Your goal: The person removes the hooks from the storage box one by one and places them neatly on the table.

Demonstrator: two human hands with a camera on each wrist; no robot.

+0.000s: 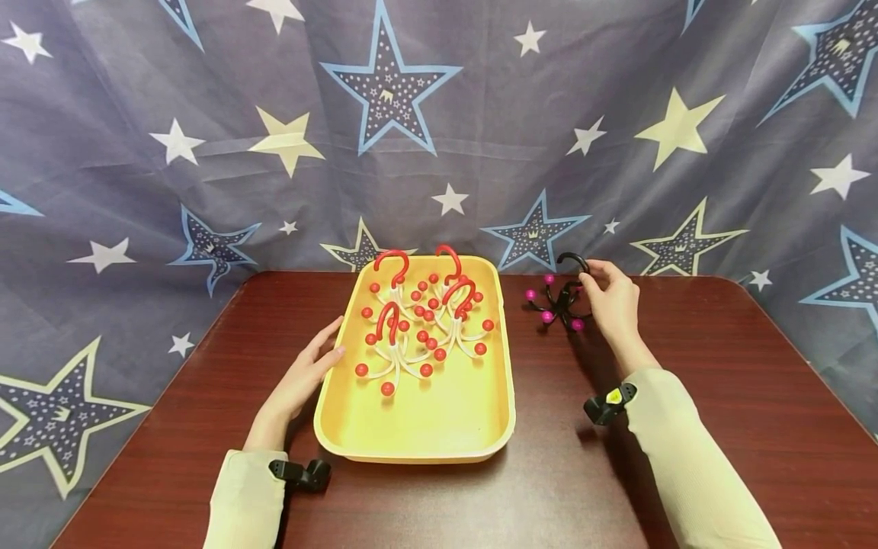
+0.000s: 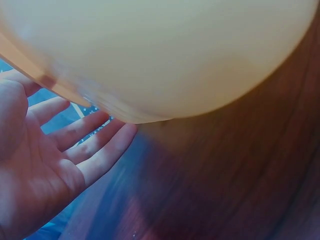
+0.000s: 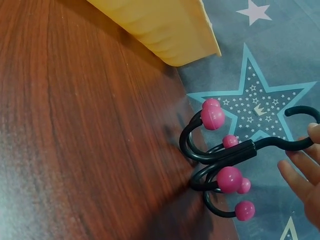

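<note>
My right hand (image 1: pixel 613 299) pinches the curved top of a black multi-prong hook hanger (image 1: pixel 564 303), right of the tray. Pink balls tip its curled prongs, and the right wrist view shows this black hanger (image 3: pixel 225 160) with the fingers (image 3: pixel 299 182) at its hook end. A yellow tray (image 1: pixel 425 438) holds several similar hangers with white prongs, red balls and red hooks, one of them a red-hooked hanger (image 1: pixel 394 354) nearest the front. My left hand (image 1: pixel 309 374) rests against the tray's left side; its fingers (image 2: pixel 107 155) are extended along the outer wall.
The tray stands on a dark reddish wooden table (image 1: pixel 549 473). Behind the table's back edge hangs a grey-blue cloth (image 1: pixel 480 168) printed with stars. Each wrist wears a small black camera, such as the right camera (image 1: pixel 607 406).
</note>
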